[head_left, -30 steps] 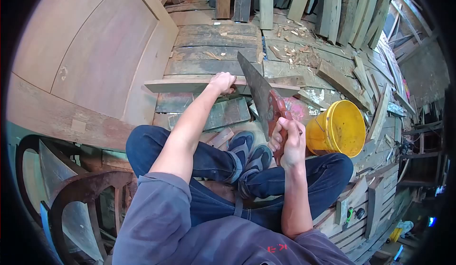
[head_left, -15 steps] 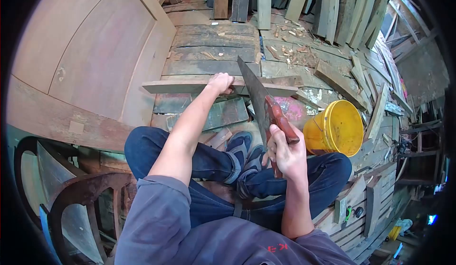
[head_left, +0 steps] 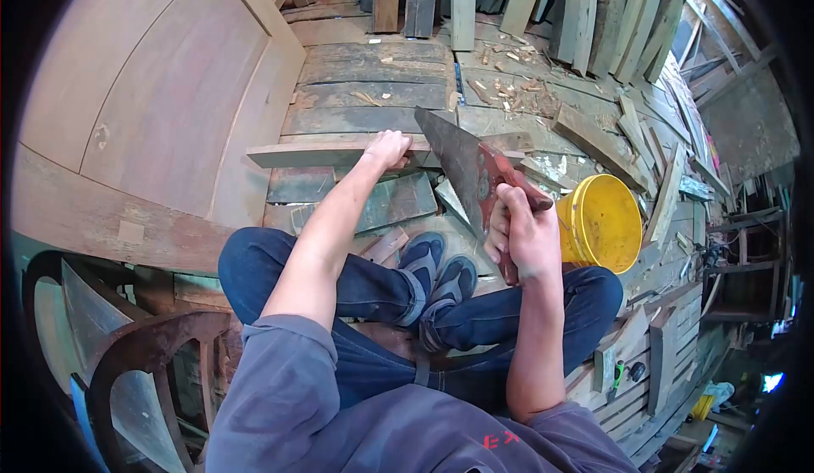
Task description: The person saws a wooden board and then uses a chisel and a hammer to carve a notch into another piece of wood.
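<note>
My right hand (head_left: 526, 229) is closed round the reddish-brown wooden handle of a hand saw (head_left: 462, 163). Its grey blade slants up and to the left, overlapping the right part of a wooden board (head_left: 314, 155) in this view. That board lies crosswise in front of my feet, over other pieces of wood. My left hand (head_left: 390, 148) grips it near the middle, fingers wrapped over the top edge, to the left of the blade. Beneath the board are a dark greenish plank (head_left: 373, 206) and my shoes (head_left: 424, 257).
A yellow bucket (head_left: 604, 223) stands right of the saw. A large wooden panel (head_left: 170, 91) leans at the left, above a curved wooden chair back (head_left: 144, 346). Upright planks (head_left: 462, 6) line the back. Wood chips (head_left: 517, 91) and offcuts (head_left: 602, 146) litter the floor.
The saw and my right hand have moved slightly right and up, and the blade's flat side now shows more. My left hand keeps its hold on the board.
</note>
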`<action>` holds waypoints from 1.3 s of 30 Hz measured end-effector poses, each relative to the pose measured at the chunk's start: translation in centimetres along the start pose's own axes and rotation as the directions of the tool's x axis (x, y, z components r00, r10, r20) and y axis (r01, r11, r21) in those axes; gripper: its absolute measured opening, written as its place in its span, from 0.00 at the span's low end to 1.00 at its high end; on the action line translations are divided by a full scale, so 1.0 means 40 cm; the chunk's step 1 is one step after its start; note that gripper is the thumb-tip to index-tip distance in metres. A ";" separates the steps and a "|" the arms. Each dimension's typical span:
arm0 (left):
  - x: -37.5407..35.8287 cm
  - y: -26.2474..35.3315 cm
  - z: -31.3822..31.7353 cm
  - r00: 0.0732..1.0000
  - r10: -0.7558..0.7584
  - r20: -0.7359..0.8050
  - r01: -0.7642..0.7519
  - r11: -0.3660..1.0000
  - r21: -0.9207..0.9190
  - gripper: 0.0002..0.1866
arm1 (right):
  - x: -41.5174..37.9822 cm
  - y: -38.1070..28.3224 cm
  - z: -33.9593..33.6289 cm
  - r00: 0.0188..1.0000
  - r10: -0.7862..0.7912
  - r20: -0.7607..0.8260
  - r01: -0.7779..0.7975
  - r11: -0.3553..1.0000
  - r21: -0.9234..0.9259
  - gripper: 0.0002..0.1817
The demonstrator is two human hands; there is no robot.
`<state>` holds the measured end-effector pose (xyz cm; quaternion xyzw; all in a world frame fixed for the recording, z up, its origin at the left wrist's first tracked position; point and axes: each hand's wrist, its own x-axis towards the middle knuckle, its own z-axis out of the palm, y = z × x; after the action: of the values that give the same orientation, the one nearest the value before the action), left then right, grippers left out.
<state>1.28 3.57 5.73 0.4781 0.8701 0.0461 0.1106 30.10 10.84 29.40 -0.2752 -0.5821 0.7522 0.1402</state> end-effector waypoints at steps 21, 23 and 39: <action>0.000 0.006 -0.023 0.996 -0.075 0.049 0.077 0.997 -0.032 0.21 | -0.028 0.074 -0.067 0.996 -0.057 0.070 0.057 0.998 0.006 0.04; -0.008 0.016 -0.041 0.995 -0.084 0.057 0.085 0.996 -0.023 0.21 | -0.034 0.088 -0.073 0.997 -0.075 0.020 0.074 0.996 0.040 0.04; -0.007 0.014 -0.024 0.995 -0.079 0.052 0.080 0.997 -0.006 0.22 | -0.078 0.141 -0.049 0.945 -0.323 0.059 0.327 0.941 -0.084 0.19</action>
<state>1.68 3.65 6.82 0.4436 0.8851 0.0328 0.1369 34.38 9.13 24.46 -0.1649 -0.6568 0.6968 0.2365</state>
